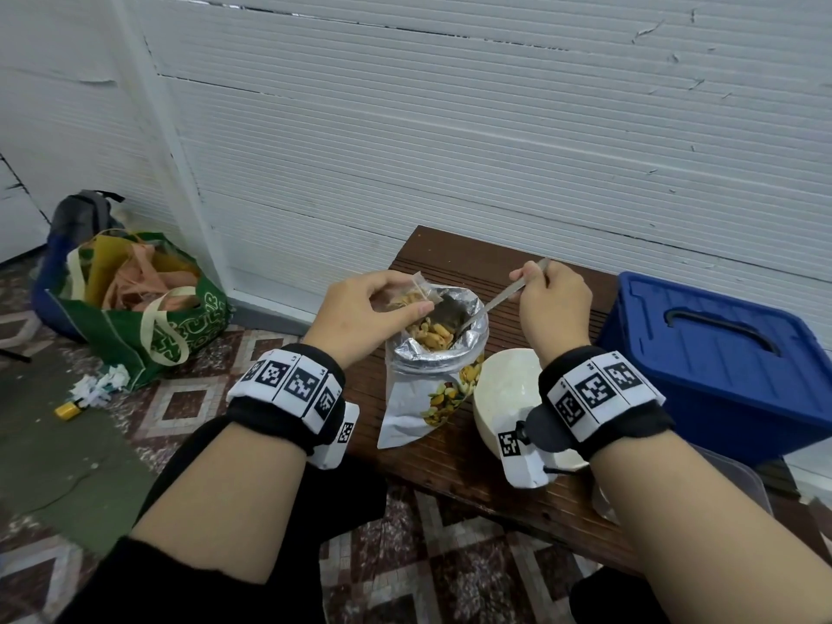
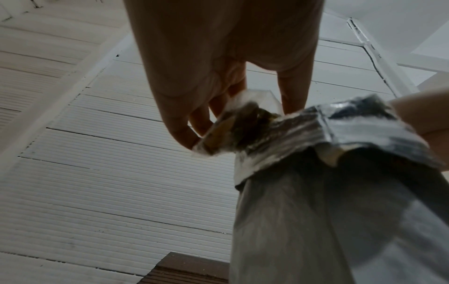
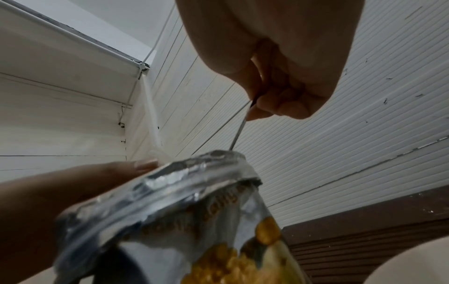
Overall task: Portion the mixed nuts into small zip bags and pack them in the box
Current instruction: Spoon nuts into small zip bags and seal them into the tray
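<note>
Nearest the head camera are two forearms in black wrist bands, reaching over the dark wooden worktop (image 1: 454,470). Just under the right wrist stands a pale bowl (image 1: 508,376), and beside it, toward the left, the silver nut pouch (image 1: 427,380) stands upright with its mouth rolled open and mixed nuts (image 1: 434,337) showing inside.

Above the pouch mouth the left hand (image 1: 360,313) pinches a small clear zip bag (image 1: 416,295) between thumb and fingertips; the left wrist view shows a few nuts already inside it, the bag tilted against the foil rim. The right hand (image 1: 551,299) is closed round the handle of a metal spoon (image 1: 490,304), whose bowl dips down into the pouch among the nuts.

Right of the worktop sits the blue box (image 1: 716,358), its lid closed, well apart from the hands. Farther off on the tiled floor is a green shopping bag (image 1: 148,304) against the white wall.

The step in hand looks like scooping a portion for the small bag. The next move probably calls for lifting a level spoonful and tipping it into the narrow bag mouth held open, close over the pouch so strays fall back in. Sealing and boxing remain.
</note>
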Motion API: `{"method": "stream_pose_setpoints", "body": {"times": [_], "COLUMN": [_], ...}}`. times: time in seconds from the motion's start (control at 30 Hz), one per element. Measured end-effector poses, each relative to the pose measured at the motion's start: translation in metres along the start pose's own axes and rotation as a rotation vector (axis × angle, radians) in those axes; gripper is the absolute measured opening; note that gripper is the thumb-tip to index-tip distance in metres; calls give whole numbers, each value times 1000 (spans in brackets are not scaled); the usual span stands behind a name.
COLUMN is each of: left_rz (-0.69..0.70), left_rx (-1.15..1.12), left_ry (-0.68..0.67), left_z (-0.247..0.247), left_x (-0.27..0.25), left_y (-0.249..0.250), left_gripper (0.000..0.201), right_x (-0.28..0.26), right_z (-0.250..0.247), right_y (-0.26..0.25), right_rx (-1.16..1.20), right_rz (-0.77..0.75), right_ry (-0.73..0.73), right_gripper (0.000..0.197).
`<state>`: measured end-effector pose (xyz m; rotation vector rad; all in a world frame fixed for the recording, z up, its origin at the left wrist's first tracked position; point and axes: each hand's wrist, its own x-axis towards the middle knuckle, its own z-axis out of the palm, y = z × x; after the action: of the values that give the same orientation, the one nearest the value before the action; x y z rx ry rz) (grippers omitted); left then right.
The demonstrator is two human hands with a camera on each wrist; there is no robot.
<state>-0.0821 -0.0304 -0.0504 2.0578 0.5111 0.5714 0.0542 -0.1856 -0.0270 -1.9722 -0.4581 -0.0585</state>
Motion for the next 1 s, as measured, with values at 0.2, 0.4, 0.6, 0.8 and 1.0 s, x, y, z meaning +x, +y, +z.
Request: {"method": "stream_pose_setpoints", "body": {"times": [0.2,0.4,0.6,0.8,1.0], "left_rz": [-34,-38,-26,-4,54], "left_rx": [-68,-69,-38,-2,-74], "left_ry": [23,3,-20,-34,0], "left_z": [-2,-3,-3,1,10], "left_x": [1,2,1,2,0], "left_y": [-3,-6,-2,2,10], "left_gripper": [40,42,44,43,39], "right_x": [7,19,29,24,14], "right_z": [-8,-21,-29,-16,-6], "right_y": [-8,-13,-22,-36,-46], "right_rx": [-18,24,82,65,95], "right_rz": [8,40,78,14,-118], "right_ry": [85,134,155,99,51], "right_gripper": [28,30,29,29,27]}}
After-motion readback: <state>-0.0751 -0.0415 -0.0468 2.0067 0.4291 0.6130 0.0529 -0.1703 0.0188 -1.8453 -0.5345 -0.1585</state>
